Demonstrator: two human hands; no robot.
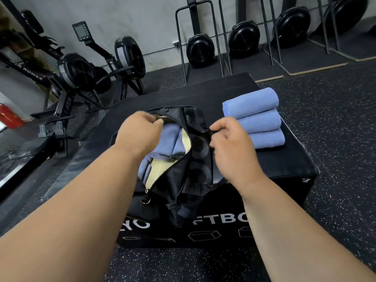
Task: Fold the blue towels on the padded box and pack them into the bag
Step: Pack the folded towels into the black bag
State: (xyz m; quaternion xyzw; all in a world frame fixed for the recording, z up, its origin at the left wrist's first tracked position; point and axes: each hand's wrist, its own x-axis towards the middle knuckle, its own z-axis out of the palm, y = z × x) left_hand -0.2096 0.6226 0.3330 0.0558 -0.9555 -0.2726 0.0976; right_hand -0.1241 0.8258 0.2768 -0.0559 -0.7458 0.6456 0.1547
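A black bag (pixel 183 180) with a pale lining lies unzipped on the black padded box (pixel 274 167). Folded blue towels (pixel 168 143) sit inside its opening. My left hand (pixel 140 131) pinches the far left edge of the opening. My right hand (pixel 230 143) pinches the right edge of the bag, holding the mouth apart. Three more folded blue towels (pixel 256 119) lie side by side on the box, just right of the bag and beyond my right hand.
Rowing machines (pixel 85 74) stand on the floor to the left behind the box. Fan bikes and black racks (pixel 201 47) line the back wall. A red extinguisher (pixel 9 117) sits at the far left. Speckled rubber floor (pixel 335 139) surrounds the box.
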